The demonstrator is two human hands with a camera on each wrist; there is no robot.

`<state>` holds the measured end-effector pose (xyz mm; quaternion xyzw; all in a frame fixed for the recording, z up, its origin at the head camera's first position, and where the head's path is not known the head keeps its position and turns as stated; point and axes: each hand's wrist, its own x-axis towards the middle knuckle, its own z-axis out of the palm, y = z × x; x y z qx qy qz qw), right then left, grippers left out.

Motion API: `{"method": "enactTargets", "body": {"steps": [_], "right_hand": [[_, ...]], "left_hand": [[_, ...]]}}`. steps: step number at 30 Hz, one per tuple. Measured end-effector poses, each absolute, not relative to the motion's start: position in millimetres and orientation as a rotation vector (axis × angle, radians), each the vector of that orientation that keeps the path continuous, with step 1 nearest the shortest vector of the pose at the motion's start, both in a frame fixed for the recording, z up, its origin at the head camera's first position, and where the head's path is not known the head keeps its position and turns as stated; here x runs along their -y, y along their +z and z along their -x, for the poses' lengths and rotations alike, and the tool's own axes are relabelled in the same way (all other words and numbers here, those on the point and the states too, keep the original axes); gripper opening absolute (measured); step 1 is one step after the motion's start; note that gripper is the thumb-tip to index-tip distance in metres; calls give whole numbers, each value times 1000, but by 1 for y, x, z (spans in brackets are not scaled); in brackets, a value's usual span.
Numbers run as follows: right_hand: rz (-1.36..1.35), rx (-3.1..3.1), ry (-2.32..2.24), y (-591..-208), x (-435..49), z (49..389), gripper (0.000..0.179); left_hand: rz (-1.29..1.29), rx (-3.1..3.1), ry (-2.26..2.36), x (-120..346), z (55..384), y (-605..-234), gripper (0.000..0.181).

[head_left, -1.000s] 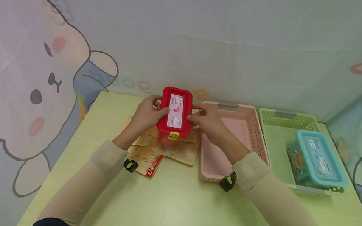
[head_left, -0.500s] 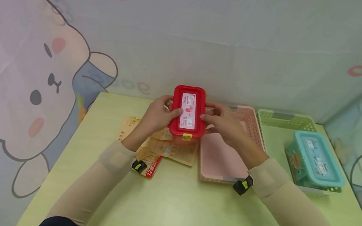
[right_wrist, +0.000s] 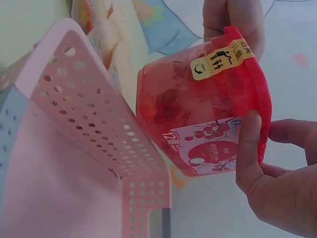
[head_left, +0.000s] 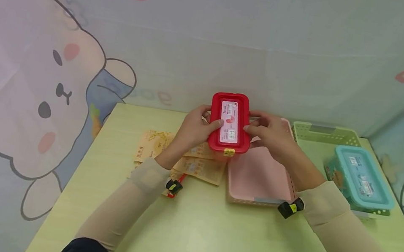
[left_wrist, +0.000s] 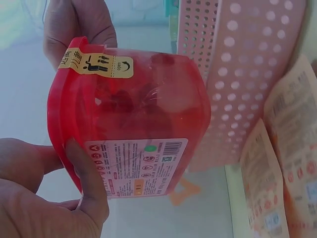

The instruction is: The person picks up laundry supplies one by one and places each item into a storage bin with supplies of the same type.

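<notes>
A clear plastic tub with a red lid (head_left: 236,143) is held up between both hands, over the left part of the pink basket (head_left: 254,196). My left hand (head_left: 194,130) grips its left side, thumb at the lid's edge. My right hand (head_left: 273,136) grips the opposite side the same way. Red contents show through the clear wall of the tub (left_wrist: 158,109) in the left wrist view. A yellow sticker (right_wrist: 218,62) runs from the lid down the tub's end. In the right wrist view, the tub is beside the perforated wall of the pink basket (right_wrist: 79,94).
Several tan packets (head_left: 200,168) lie on the table left of the pink basket, partly hidden by the left arm. On the right, a green basket (head_left: 308,135) holds a clear tub with a turquoise lid (head_left: 365,177). A printed curtain (head_left: 236,41) hangs behind the table.
Both hands have carried the red-lidded tub to the right, from over the tan packets to over the pink basket's left part. Both keep their grip.
</notes>
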<state>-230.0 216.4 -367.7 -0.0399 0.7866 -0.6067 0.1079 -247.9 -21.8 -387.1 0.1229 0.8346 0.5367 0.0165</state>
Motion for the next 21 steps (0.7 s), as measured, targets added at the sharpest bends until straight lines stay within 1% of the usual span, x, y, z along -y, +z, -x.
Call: {"method": "enactTargets", "body": {"steps": [14,21], "right_hand": [[175,-2359,-1704,-344,-249,223,64],[168,-2398,-1655,-342,-261,216,61]], "left_hand": [[-465,-2503,1713,-8,242,-375,59],[-476,-2435,1716,-17,236,-374,58]]}}
